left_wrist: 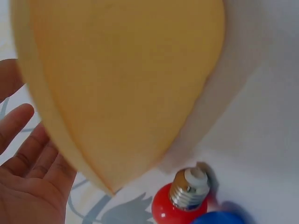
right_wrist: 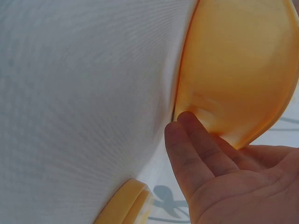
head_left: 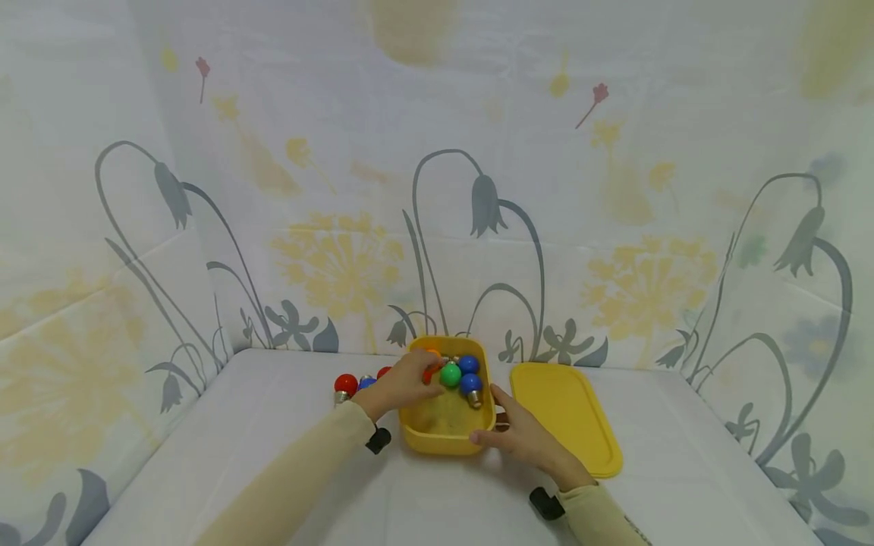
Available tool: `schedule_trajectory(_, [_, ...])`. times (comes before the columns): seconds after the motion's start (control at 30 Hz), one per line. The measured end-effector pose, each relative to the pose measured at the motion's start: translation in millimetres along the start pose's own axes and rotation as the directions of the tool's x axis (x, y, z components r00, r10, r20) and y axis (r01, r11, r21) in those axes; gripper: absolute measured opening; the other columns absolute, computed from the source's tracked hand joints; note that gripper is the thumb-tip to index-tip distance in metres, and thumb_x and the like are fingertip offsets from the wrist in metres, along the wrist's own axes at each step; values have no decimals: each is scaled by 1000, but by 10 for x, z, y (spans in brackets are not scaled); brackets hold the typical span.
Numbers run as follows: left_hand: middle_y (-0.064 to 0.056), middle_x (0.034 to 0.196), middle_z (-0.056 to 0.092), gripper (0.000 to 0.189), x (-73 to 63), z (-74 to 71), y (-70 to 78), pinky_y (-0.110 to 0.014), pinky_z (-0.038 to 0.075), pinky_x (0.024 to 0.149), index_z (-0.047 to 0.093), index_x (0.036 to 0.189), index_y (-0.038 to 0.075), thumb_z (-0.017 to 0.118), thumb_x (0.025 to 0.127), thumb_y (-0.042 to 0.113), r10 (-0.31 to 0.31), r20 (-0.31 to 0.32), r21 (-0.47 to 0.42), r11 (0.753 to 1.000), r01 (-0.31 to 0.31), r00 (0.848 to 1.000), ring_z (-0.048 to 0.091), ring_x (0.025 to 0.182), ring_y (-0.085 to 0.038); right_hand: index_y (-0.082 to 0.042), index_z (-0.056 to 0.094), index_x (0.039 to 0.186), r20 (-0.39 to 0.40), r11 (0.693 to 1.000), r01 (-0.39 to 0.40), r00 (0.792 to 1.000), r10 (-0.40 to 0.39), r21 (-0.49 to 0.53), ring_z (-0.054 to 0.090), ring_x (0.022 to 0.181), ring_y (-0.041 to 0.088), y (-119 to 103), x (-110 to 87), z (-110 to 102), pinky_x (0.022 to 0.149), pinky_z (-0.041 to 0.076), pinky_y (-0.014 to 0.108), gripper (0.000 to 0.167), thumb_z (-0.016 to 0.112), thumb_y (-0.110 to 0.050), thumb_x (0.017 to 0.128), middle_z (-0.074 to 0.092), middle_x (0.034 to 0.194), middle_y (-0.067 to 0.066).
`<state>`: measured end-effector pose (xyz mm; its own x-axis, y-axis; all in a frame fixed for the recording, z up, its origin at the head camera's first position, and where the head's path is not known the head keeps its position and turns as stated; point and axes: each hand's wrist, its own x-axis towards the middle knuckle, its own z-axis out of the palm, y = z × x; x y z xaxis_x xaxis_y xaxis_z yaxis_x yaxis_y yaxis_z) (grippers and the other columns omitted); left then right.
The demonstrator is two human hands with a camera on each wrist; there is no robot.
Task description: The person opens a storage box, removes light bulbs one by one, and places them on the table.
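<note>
A yellow plastic container [head_left: 444, 445] stands on the white table, with a green light bulb [head_left: 450, 374] and blue light bulbs [head_left: 471, 384] inside. My left hand [head_left: 403, 383] reaches over its left rim, thumb and fingers around a red-orange bulb [head_left: 430, 372] that they partly cover. In the left wrist view, the container wall [left_wrist: 126, 93] hides the fingertips of that hand. At the near right corner, my right hand [head_left: 526, 440] rests against the container, thumb at the front and fingers [right_wrist: 201, 144] lying fairly straight along the right side.
Left of the container lie more bulbs, among them a red bulb [head_left: 346, 384] and a blue bulb [head_left: 367, 381]. A flat yellow lid [head_left: 567, 417] lies to the right, close by my right hand. Flower-patterned cloth [head_left: 437, 189] hangs behind the table.
</note>
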<state>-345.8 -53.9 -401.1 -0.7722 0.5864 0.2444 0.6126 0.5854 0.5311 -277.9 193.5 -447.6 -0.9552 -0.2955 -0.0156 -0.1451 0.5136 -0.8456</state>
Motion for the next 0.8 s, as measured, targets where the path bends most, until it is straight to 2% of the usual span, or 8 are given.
schedule_trajectory(0.17, [-12,116,56,45,82,108,10,-36,46,95,58,125,4,72,86,21,-94,60,-44,994,97,994,52,105,-27,-5,16,152,3,1000,6,1000,-6,6,53,117,27,2,-4,-3,96,47,42,99,76,-39,80,28,152,16])
schedule_trajectory(0.43, [-8,122,58,46,178,99,124,-37,46,97,58,128,7,72,87,23,-149,124,-53,986,157,981,54,112,-26,-4,15,152,3,999,32,999,-32,10,54,118,28,12,2,-6,96,46,43,99,75,-37,81,27,153,17])
schedule_trajectory(0.6, [-9,120,58,44,238,46,179,-35,47,94,58,126,7,71,88,25,-154,138,-21,987,159,978,54,108,-25,-4,14,152,6,999,35,999,-35,8,54,118,29,3,-2,-7,96,47,43,99,75,-37,82,26,153,17])
schedule_trajectory(0.8, [-12,118,60,37,322,-12,219,-39,46,94,60,119,6,71,88,21,-101,120,-9,995,103,988,56,107,-28,-3,14,152,12,999,33,999,-33,6,53,118,30,-8,-7,-9,96,47,43,99,74,-37,82,26,153,18])
